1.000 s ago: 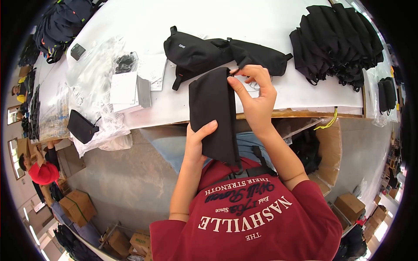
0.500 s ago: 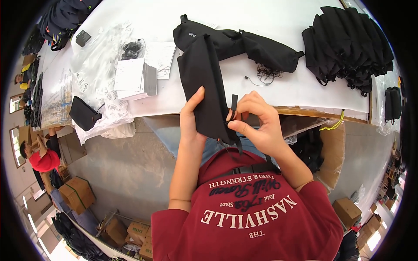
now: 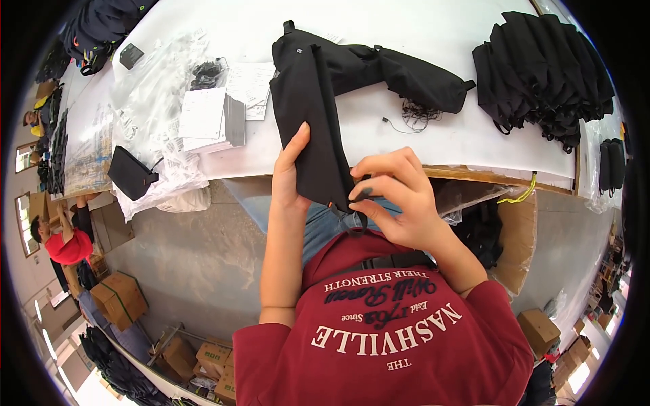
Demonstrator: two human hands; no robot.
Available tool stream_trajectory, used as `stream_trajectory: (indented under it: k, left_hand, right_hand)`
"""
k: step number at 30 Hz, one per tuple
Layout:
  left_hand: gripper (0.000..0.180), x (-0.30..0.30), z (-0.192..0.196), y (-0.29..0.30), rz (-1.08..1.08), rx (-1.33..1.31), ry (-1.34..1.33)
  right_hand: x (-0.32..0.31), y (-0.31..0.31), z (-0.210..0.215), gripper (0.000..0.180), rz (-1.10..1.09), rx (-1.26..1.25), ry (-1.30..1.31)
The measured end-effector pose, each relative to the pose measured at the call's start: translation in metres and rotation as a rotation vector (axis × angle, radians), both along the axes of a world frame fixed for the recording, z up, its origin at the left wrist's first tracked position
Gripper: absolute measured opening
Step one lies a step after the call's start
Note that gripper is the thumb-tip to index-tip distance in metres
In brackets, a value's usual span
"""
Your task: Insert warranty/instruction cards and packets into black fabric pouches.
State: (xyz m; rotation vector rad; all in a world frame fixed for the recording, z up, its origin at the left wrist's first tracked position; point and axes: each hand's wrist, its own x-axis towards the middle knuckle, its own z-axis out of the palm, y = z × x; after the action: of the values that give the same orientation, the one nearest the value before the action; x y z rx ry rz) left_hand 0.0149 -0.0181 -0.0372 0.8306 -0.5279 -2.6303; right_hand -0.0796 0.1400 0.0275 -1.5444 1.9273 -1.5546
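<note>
Nearest me, a maroon shirt (image 3: 420, 365) fills the lower view, printed in white and black, with jeans (image 3: 318, 230) beyond it. Left hand (image 3: 291, 169) has a black pouch (image 3: 313, 128) gripped by its left side, fingers closed on it, thumb laid across the face. Pouch is held tilted over the near edge of the worktop (image 3: 501, 150), far end overlapping a black bag in my view; contact there I can't judge. Right hand (image 3: 396, 196) is at the pouch's lower right corner, fingers bent in, thumb close; a small dark piece shows among them, but whether it is pinched I cannot tell. Left along the worktop: small black case (image 3: 133, 173) on crinkled clear plastic (image 3: 159, 88), then a stack of white papers (image 3: 206, 122). Ahead, thin black cord (image 3: 421, 115) lies tangled just beside the long black bag (image 3: 423, 78); to its right, a heap of black bags (image 3: 542, 74). Far left, a person in red (image 3: 68, 247).
</note>
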Motion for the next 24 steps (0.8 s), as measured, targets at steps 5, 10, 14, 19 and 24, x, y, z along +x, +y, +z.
stream_trajectory:
  k: [5, 10, 14, 19, 24]
  left_hand:
    - [0.03, -0.008, 0.009, 0.007, 0.183, 0.099, -0.042]
    - [0.025, -0.017, 0.013, 0.019, 0.191, 0.009, -0.126]
    - [0.037, -0.004, -0.015, 0.013, -0.148, -0.267, 0.255]
    - [0.036, 0.006, -0.004, 0.018, -0.117, -0.107, 0.088]
    - [0.04, 0.019, -0.014, 0.018, -0.128, -0.081, 0.049]
  right_hand:
    - [0.005, 0.002, -0.012, 0.023, -0.057, 0.03, 0.14]
    - [0.009, 0.007, -0.017, 0.022, -0.08, 0.088, 0.116]
    - [0.017, -0.003, -0.019, 0.022, 0.018, 0.077, 0.13]
    - [-0.002, 0.006, -0.016, 0.026, -0.159, 0.058, 0.12]
    - [-0.003, 0.008, -0.007, 0.02, -0.095, 0.157, 0.107]
